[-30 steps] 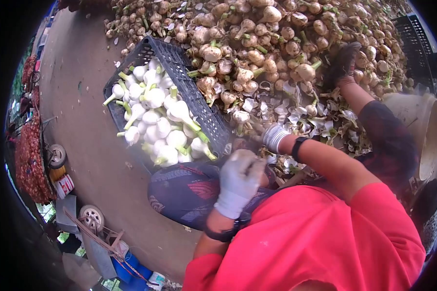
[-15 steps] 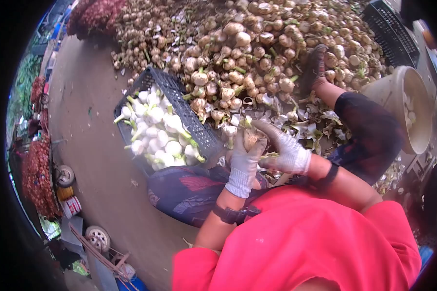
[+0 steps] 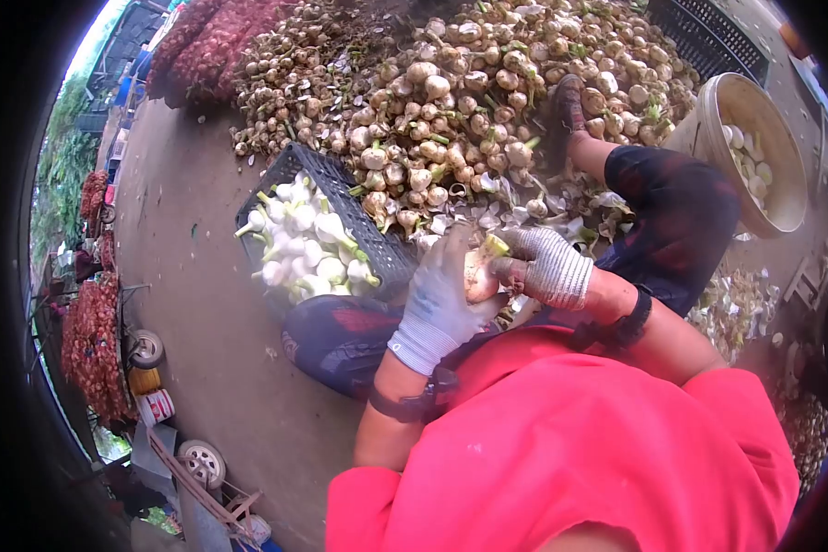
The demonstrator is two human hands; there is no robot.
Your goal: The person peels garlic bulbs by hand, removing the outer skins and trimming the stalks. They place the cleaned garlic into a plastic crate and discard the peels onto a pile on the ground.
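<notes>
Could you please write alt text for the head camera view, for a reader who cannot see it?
A seated person in a red shirt holds a garlic bulb between the gloved left hand and gloved right hand. Beside the left knee, a dark crate holds peeled white bulbs; ahead lies a big heap of unpeeled garlic, with a tan bucket at right.

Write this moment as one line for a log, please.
left hand: grips garlic bulb | right hand: on same bulb | crate: peeled bulbs | pile: unpeeled
</notes>
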